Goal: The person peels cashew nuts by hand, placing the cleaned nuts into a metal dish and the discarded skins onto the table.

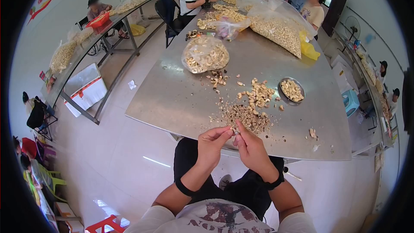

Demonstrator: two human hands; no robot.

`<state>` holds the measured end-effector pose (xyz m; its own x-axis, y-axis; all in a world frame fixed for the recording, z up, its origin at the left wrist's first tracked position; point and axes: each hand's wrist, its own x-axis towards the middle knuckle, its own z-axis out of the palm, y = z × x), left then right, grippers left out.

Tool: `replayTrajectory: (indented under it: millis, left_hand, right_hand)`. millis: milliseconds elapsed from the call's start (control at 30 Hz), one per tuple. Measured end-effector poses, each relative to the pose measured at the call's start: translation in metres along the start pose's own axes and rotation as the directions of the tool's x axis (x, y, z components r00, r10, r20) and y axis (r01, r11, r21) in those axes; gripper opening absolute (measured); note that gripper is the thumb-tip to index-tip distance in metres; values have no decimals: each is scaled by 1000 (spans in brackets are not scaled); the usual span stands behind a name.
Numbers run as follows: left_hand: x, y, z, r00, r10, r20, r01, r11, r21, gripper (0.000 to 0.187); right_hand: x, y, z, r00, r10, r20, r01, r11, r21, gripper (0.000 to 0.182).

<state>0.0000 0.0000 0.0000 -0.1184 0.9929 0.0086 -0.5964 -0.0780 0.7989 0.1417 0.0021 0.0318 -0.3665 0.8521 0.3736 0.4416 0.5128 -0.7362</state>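
Looks about halfway to me, judging by the spread. The small round dish [302,96] already holds a heap of smooth, creamy curved nuts, but there's a loose pile [260,93] beside it, plus a knotted clear bag [205,55] that's pretty much full, so plenty left to go through. Right now a small pale nut [235,132] is up at the table edge, pinched between both hands: the left hand [209,145] and right hand [253,150] both have their fingers closed on it, thumbs and forefingers nearly meeting. Just past them lies a patch of brown, flaky crumbs [246,118], dry and papery looking. The table [168,99] is smooth, dull grey metal with a soft shine.
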Motion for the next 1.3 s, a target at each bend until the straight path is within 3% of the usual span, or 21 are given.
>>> replayTrajectory:
  millis: [200, 267, 700, 800, 867, 1000, 1067, 1167, 1300]
  left_hand:
    - [1, -1, 0, 999, -37, -16, 36, 999, -41, 15]
    - [2, -3, 0, 999, -49, -25, 47, 997, -55, 14]
    - [13, -14, -4, 993, -113, -41, 107, 986, -125, 15]
    - [15, -15, -4, 994, -106, -34, 101, 987, -122, 15]
    - [17, -16, -4, 998, -58, -30, 55, 996, -73, 15]
    - [20, -18, -4, 999, -10, -34, 9, 999, -38, 15]
    - [21, -18, -4, 999, 28, -37, -27, 999, 19, 16]
    - [21, -17, -3, 998, 59, -33, -58, 997, 46, 16]
    - [20, -13, 0, 997, 70, -30, -67, 995, 71, 17]
  right_hand:
    - [1, 2, 3, 999, -21, -25, 21, 1000, 1, 49]
    - [4, -3, 0, 996, 83, 24, -84, 994, 73, 45]
    - [8, 22, 10, 984, 178, 17, -177, 950, 257, 44]
    - [13, 19, 3, 947, 293, 132, -321, 879, 352, 42]
    - [14, 19, 1, 868, 419, 267, -480, 565, 671, 42]
    - [16, 20, -1, 868, 438, 234, -480, 613, 628, 43]
    - [15, 19, -1, 917, 350, 192, -398, 778, 486, 44]
    - [15, 22, 3, 945, 281, 168, -326, 855, 404, 47]
    - [16, 14, -1, 932, 311, 188, -359, 863, 354, 48]
